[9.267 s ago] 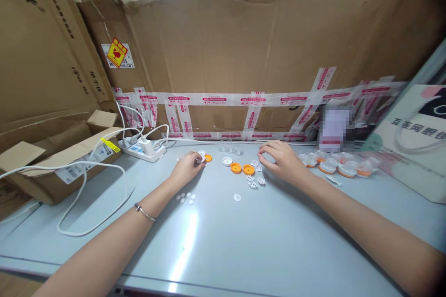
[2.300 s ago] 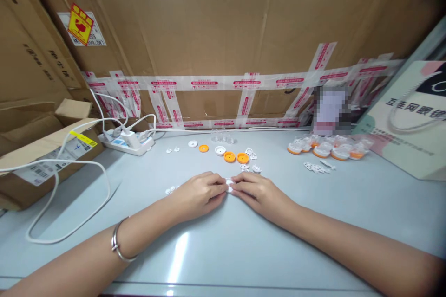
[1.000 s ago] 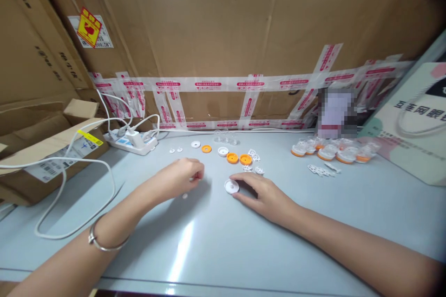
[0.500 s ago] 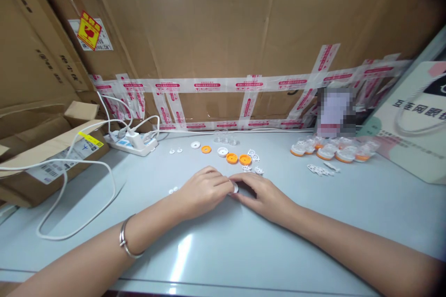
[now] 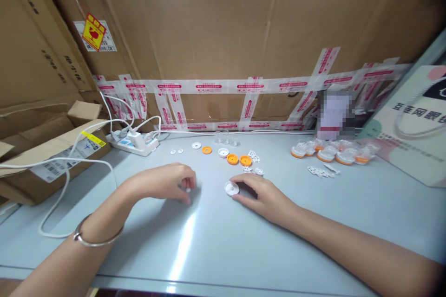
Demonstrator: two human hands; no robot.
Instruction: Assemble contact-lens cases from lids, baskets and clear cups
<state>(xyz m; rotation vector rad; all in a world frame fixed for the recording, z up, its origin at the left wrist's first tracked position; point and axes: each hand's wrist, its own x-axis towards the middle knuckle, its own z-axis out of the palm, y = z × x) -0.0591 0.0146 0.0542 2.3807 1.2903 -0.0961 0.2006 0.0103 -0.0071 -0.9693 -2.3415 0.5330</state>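
Observation:
My right hand (image 5: 259, 195) rests on the table with thumb and fingers gripping the right edge of a round white disc (image 5: 231, 189), which has a small raised piece in its middle. To the left, my left hand (image 5: 170, 183) is over the table with curled fingers; a small white piece (image 5: 188, 190) shows at its fingertips, and the hand is slightly blurred. Beyond the hands lie an orange ring (image 5: 206, 150), two orange discs (image 5: 232, 159), a white ring (image 5: 196, 145), a white disc (image 5: 223, 152), clear domes (image 5: 226, 140) and white perforated pieces (image 5: 254, 156).
Several orange-and-clear assembled pieces (image 5: 327, 152) stand at the right. Flat white parts (image 5: 318, 171) lie before them. A power strip (image 5: 134, 145) with white cables and an open carton (image 5: 52, 158) are at the left. Two small white pegs (image 5: 176, 151) lie farther back.
My left hand has moved left, away from the disc and over the spot where small white pieces lay. The disc now shows in my right hand, which has stayed in place.

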